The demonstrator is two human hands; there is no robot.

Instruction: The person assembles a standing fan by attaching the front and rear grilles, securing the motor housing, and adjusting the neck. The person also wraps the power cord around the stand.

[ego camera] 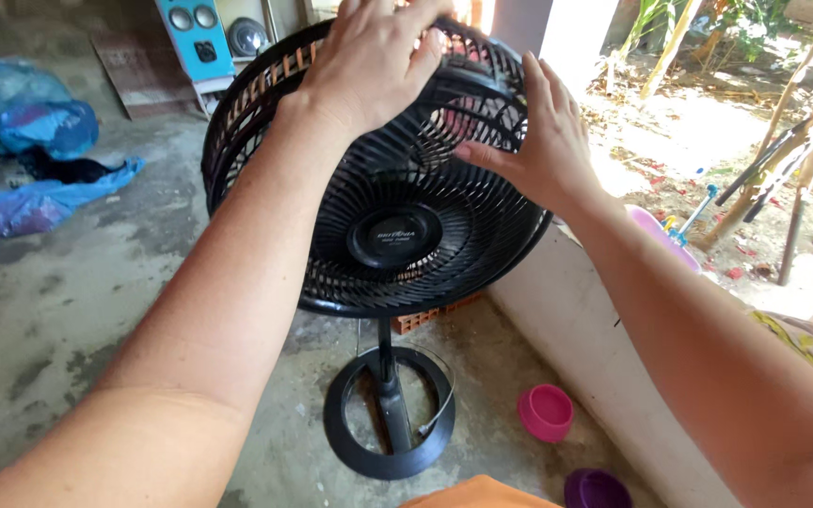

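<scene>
A black pedestal fan stands on a concrete floor, its round grille [397, 235] facing me and its ring-shaped base [390, 414] below. My left hand [369, 58] rests palm-down on the top rim of the grille, fingers spread over the bars. My right hand [538, 141] presses flat against the grille's upper right side, fingers extended, holding nothing. The fan's blades are hidden behind the bars.
A low white wall [576, 320] runs along the right. A pink bowl [545, 412] and a purple bowl [597, 490] lie near the base. Blue plastic bags [30, 122] sit at far left, a blue speaker cabinet [195, 38] behind, sticks and dirt yard [783, 160] at right.
</scene>
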